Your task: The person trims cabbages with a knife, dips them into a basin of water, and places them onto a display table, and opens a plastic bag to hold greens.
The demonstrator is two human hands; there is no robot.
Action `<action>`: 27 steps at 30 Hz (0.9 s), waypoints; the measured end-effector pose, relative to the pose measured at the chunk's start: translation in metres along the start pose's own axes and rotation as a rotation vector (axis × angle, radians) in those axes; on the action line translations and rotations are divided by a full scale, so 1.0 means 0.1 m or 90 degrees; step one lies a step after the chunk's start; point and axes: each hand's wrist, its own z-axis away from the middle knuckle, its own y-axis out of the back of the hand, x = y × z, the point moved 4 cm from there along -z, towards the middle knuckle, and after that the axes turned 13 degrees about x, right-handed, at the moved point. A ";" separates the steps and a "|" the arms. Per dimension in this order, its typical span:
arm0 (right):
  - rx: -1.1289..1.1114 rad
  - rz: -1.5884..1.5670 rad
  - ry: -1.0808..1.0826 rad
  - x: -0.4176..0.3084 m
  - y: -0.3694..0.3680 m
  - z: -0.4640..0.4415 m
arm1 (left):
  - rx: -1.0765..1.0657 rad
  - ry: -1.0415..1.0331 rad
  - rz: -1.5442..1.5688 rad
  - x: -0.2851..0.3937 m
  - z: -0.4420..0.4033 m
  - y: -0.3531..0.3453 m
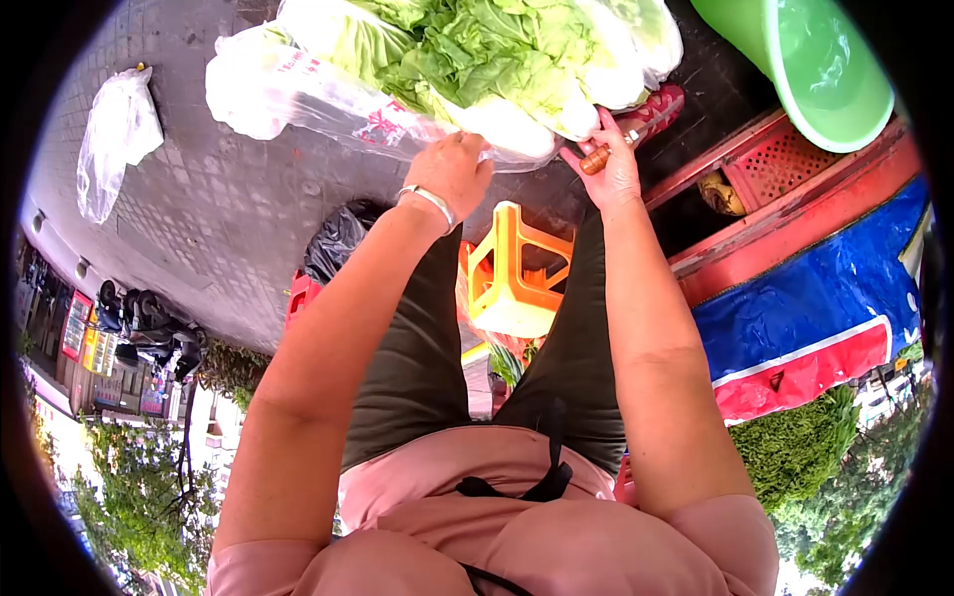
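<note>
Chinese cabbages (497,50) lie part-bagged; left hand (449,173) at plastic bag (338,109), grip unclear; right hand (618,177), grip clamped on wooden-handled tool (595,161).

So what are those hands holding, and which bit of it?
The right hand holds a brown-handled tool by its handle. The left hand is at the edge of the red-printed plastic bag; whether it grips it, I can't tell.

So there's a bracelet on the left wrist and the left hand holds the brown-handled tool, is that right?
Not quite: in the head view, the right hand holds the brown-handled tool. The bracelet is on the left wrist.
</note>
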 end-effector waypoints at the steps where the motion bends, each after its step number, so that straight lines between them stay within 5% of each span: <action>1: -0.006 0.018 -0.022 0.01 -0.01 -0.01 | 0.006 0.021 0.045 0.04 -0.03 -0.02; 8: -0.028 0.092 -0.104 -0.07 -0.06 0.02 | -0.072 0.233 0.265 -0.03 -0.18 -0.24; 12: -0.026 0.013 -0.098 0.01 -0.08 0.50 | -0.081 0.488 0.615 0.23 -0.15 -0.13; 16: -0.048 0.014 -0.033 0.16 -0.29 1.01 | 0.075 0.631 0.798 0.43 -0.22 0.01; 20: -0.065 0.038 -0.011 0.15 -0.53 1.51 | 0.132 0.624 0.881 0.25 -0.24 0.13; 27: -0.071 0.177 0.047 -0.12 -0.82 2.04 | -0.188 0.382 1.294 0.06 0.55 0.97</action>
